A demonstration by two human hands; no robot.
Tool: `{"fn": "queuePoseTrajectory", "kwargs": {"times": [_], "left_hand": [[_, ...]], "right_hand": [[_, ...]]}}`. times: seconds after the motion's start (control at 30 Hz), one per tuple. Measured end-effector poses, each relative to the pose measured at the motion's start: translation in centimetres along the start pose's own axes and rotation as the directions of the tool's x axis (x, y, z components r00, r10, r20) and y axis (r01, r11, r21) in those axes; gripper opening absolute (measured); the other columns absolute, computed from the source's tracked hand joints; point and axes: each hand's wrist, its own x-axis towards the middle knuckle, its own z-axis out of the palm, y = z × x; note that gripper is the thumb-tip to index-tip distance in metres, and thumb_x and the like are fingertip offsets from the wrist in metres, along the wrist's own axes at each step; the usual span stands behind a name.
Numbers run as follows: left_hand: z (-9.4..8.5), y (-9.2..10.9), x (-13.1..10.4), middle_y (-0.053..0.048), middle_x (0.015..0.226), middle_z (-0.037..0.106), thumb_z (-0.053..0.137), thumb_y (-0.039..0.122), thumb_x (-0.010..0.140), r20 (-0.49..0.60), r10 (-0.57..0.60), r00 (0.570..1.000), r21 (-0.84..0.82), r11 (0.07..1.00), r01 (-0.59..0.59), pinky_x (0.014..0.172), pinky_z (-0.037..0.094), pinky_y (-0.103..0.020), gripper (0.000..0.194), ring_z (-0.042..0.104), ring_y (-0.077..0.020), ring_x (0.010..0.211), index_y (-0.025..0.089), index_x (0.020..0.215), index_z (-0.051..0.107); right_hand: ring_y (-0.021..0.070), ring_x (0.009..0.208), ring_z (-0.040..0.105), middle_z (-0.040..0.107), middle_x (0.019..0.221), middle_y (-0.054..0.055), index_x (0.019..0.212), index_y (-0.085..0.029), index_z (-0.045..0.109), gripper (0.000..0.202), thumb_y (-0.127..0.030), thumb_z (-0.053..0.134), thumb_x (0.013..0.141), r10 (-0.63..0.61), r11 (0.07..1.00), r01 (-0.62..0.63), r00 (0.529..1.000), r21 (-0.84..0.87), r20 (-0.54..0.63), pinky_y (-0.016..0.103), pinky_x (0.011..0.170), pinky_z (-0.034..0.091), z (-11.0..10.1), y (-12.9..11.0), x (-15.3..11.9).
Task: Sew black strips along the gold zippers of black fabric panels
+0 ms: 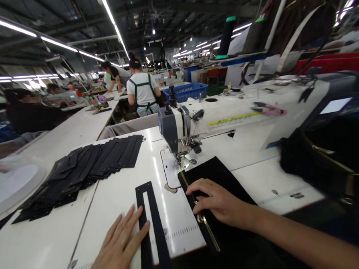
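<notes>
My left hand point(120, 244) lies flat with its fingers spread, the fingertips touching a narrow black frame piece point(162, 231) with a long slot down its middle. My right hand point(221, 204) is bent over a black fabric panel point(217, 170), its thumb and fingers drawn together at a gold-toothed zipper point(210, 233) along the panel's left side. Just below the right fingertips sits the gold zipper slider point(199, 218). The panel's far end reaches the presser foot of a white sewing machine point(183, 162). The underside of the right fingers is hidden.
A fanned pile of black slotted pieces point(91, 165) lies on the white table point(117, 206) at left. A white round object point(13, 187) stands beside it. Pink-handled snips point(270, 109) rest on the machine arm. Black fabric with gold zippers point(319, 155) lies at right. Several people work beyond.
</notes>
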Motion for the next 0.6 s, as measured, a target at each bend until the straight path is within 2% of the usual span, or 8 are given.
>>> {"fn": "queuePoseTrajectory", "kwargs": {"times": [0.07, 0.13, 0.2, 0.3, 0.37, 0.43, 0.53, 0.6], "left_hand": [[0.5, -0.9, 0.6, -0.011, 0.141, 0.029, 0.046, 0.02, 0.073, -0.041, 0.016, 0.999, 0.002, 1.0, -0.016, 0.092, 0.041, -0.049, 0.061, 0.034, -0.0323, 0.125, 0.024, 0.133, 0.034], [1.0, -1.6, 1.6, -0.011, 0.135, 0.039, 0.042, 0.017, 0.078, -0.075, -0.046, 0.996, -0.014, 0.999, 0.045, 0.093, 0.041, -0.049, 0.05, 0.04, -0.0299, 0.121, 0.023, 0.127, 0.041], [1.6, -2.2, 2.9, -0.01, 0.116, 0.054, 0.039, 0.014, 0.081, -0.124, -0.105, 0.987, -0.042, 0.994, 0.101, 0.089, 0.045, -0.044, 0.04, 0.052, -0.0252, 0.107, 0.022, 0.119, 0.05], [2.2, -3.1, 4.7, -0.008, 0.091, 0.061, 0.036, 0.012, 0.084, -0.185, -0.14, 0.973, -0.043, 0.99, 0.135, 0.074, 0.052, -0.037, 0.032, 0.06, -0.0207, 0.083, 0.019, 0.103, 0.06], [2.4, -3.3, 5.5, -0.008, 0.09, 0.062, 0.035, 0.012, 0.084, -0.244, -0.149, 0.958, -0.037, 0.989, 0.144, 0.068, 0.054, -0.035, 0.03, 0.061, -0.0202, 0.079, 0.018, 0.098, 0.061], [2.4, -3.0, 6.2, -0.009, 0.097, 0.063, 0.035, 0.011, 0.086, -0.32, -0.127, 0.939, -0.05, 0.992, 0.117, 0.07, 0.055, -0.033, 0.03, 0.062, -0.0192, 0.083, 0.016, 0.103, 0.059], [2.7, -1.7, 8.1, -0.009, 0.107, 0.063, 0.037, 0.009, 0.087, -0.448, -0.05, 0.893, -0.051, 0.998, 0.031, 0.076, 0.054, -0.029, 0.031, 0.062, -0.0173, 0.092, 0.016, 0.112, 0.053], [3.3, -0.5, 9.8, -0.011, 0.108, 0.063, 0.039, 0.008, 0.086, -0.483, -0.002, 0.876, -0.024, 1.0, -0.011, 0.078, 0.054, -0.03, 0.029, 0.062, -0.0183, 0.094, 0.014, 0.11, 0.055]], "right_hand": [[0.0163, 0.104, 0.048, 0.055, 0.108, 0.006, 0.083, -0.021, 0.067, 0.036, -0.005, 0.035, 0.088, 0.0, 1.0, -0.001, 1.0, 0.018, 0.015, 0.035, 0.086, 0.043, 0.0, 0.0, 0.0], [0.0173, 0.11, 0.046, 0.053, 0.115, 0.008, 0.099, -0.021, 0.064, 0.034, -0.006, 0.036, 0.088, -0.003, 1.0, 0.004, 0.999, -0.012, 0.04, 0.036, 0.09, 0.041, 0.0, 0.1, 0.0], [0.0198, 0.118, 0.04, 0.048, 0.124, 0.012, 0.117, -0.016, 0.055, 0.034, -0.009, 0.037, 0.088, 0.031, 0.994, -0.027, 0.999, -0.103, 0.036, 0.039, 0.097, 0.037, 0.3, 0.4, 0.0], [0.0236, 0.125, 0.033, 0.042, 0.132, 0.017, 0.124, -0.006, 0.046, 0.037, -0.013, 0.037, 0.089, 0.13, 0.947, -0.129, 0.991, -0.295, -0.018, 0.045, 0.102, 0.032, 0.9, 1.0, 0.1], [0.0246, 0.124, 0.035, 0.043, 0.131, 0.018, 0.123, -0.004, 0.047, 0.038, -0.012, 0.035, 0.089, 0.16, 0.911, -0.149, 0.987, -0.385, -0.004, 0.045, 0.101, 0.033, 1.3, 1.4, 0.2], [0.0249, 0.122, 0.039, 0.045, 0.13, 0.017, 0.123, -0.004, 0.048, 0.038, -0.012, 0.035, 0.088, 0.176, 0.891, -0.152, 0.984, -0.427, 0.017, 0.045, 0.099, 0.037, 1.7, 1.6, 0.3], [0.0259, 0.12, 0.041, 0.047, 0.128, 0.016, 0.123, -0.006, 0.049, 0.039, -0.01, 0.037, 0.086, 0.215, 0.869, -0.197, 0.976, -0.454, -0.012, 0.045, 0.096, 0.039, 2.0, 1.3, 0.5], [0.026, 0.121, 0.04, 0.046, 0.129, 0.015, 0.125, -0.009, 0.048, 0.041, -0.01, 0.038, 0.085, 0.24, 0.865, -0.226, 0.97, -0.448, -0.028, 0.045, 0.096, 0.038, 2.1, 1.0, 0.6]]}}
